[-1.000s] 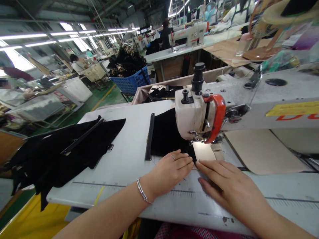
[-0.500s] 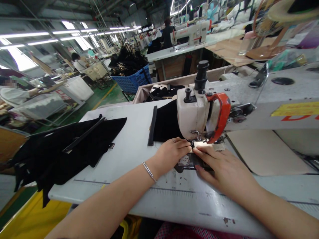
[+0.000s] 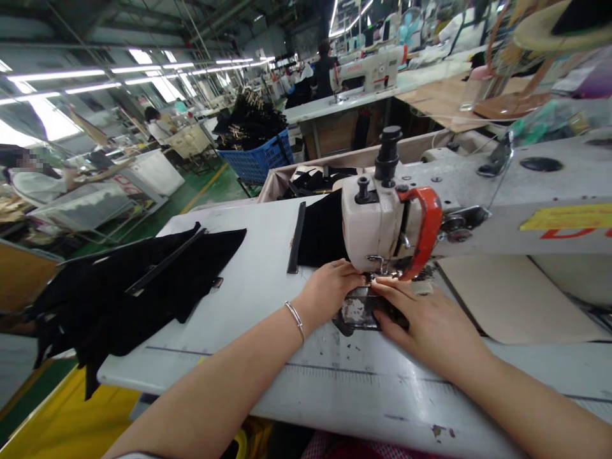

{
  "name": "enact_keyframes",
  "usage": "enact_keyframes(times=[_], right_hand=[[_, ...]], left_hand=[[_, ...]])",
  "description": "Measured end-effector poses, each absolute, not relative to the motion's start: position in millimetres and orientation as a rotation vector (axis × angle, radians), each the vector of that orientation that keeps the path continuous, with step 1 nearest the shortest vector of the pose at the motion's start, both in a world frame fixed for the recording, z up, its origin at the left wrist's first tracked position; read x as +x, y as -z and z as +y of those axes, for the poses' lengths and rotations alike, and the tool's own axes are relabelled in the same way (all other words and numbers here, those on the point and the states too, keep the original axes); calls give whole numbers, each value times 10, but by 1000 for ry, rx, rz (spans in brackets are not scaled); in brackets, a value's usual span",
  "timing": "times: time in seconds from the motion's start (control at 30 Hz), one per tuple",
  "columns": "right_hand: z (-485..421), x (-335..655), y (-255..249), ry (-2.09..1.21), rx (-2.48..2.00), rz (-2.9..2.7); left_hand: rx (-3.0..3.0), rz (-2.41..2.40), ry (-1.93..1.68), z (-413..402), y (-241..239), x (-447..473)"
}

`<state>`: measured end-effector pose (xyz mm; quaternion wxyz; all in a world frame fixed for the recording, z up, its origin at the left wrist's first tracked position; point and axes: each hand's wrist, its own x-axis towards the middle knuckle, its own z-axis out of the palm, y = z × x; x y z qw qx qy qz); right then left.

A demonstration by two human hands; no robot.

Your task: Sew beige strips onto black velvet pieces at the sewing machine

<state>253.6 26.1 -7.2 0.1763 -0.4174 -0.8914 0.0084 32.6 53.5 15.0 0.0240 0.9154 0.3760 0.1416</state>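
Observation:
A black fabric piece lies on the machine bed, running under the head of the sewing machine. My left hand has its fingers pressed together on the near edge of this fabric, just left of the presser foot. On the other side of the foot rests my right hand, its fingers stretched out toward the needle and its thumb apart. By its knuckles is a small pale piece. A dark strip borders the fabric's left end. What lies right under the fingertips is mostly hidden.
More black fabric pieces are heaped at the table's left end, hanging over its edge. Behind the table stands a bin with dark pieces, then a blue crate. Yellow material is below left. Other people sit farther back.
The black fabric and its dark strip have shifted slightly away from me relative to the table. Both hands stay by the presser foot. The view has tilted a little.

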Motion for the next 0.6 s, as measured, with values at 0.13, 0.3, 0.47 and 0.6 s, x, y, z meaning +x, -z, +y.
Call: enact_keyframes(times=[0.13, 0.3, 0.47, 0.6], right_hand=[[250, 2527, 62, -4, -1204, -2524], [204, 2522, 51, 76, -1193, -2511], [173, 2472, 50, 68, -1121, -2454], [151, 2664, 43, 39, -1133, -2444]], left_hand=[[2837, 1146, -469, 541, -169, 332], [2822, 1155, -432, 529, -167, 308], [2789, 1178, -429, 513, -78, 295], [2666, 1275, -568, 524, -27, 273]])
